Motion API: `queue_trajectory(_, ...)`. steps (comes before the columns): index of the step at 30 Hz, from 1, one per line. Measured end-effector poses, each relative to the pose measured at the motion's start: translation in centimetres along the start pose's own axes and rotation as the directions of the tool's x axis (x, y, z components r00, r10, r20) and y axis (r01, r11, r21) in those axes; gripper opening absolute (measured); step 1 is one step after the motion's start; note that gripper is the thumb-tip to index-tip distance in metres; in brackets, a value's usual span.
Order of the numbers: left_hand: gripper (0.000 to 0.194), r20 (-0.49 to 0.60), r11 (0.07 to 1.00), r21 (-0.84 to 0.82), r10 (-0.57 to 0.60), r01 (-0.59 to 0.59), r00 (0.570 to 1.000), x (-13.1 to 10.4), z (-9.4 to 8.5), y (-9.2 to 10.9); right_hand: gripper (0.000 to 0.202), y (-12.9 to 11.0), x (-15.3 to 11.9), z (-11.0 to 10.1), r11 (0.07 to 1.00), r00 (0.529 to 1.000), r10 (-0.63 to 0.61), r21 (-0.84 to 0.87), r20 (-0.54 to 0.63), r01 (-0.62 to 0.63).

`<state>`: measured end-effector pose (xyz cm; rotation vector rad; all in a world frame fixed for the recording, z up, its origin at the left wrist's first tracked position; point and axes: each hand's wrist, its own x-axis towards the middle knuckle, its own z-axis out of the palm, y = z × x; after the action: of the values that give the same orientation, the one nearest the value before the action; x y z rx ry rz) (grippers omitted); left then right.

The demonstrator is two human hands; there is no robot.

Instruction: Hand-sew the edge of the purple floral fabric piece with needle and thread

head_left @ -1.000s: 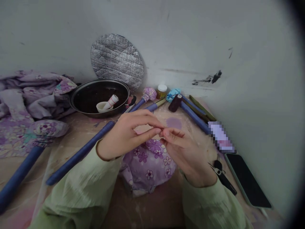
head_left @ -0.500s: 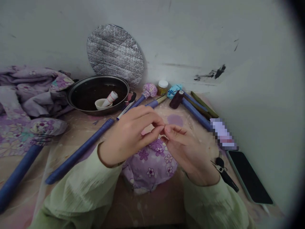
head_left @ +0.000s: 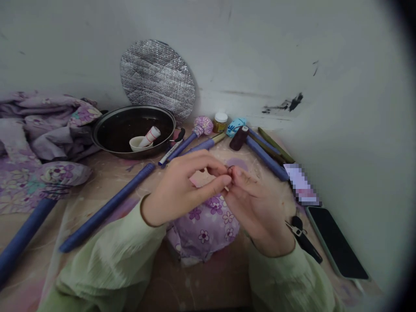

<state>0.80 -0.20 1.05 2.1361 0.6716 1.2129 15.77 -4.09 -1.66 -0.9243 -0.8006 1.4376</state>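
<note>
Head view: over the flowered cloth (head_left: 204, 236), partly hidden toward the near edge of the table (head_left: 110, 177), a thin dark strand (head_left: 231, 167) is met by the fingertips of the curled left hand (head_left: 177, 184) and right hand (head_left: 260, 212); whether it is gripped cannot be told. Toward the back edge, print on the marker (head_left: 170, 152) and jar (head_left: 220, 125) cannot be read; at the right edge, a lilac object (head_left: 302, 185) is masked by pixels.
</note>
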Motion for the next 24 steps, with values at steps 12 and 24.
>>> queue_trajectory(12, 0.001, -0.083, 0.855, -0.458, -0.314, 0.244, 0.946, -0.5, 3.1, -0.3, 0.01, -0.3, -0.8, 0.7, 0.994, 0.997, -0.078, 0.07, -0.022, 0.08)
queue_trajectory(24, 0.009, 0.321, 0.377, -0.728, -0.55, 0.573, 0.771, 0.1, 0.7, 0.7, 0.009, 0.6, -0.5, 0.1, 0.953, 0.952, -0.299, -0.034, 0.067, 0.302)
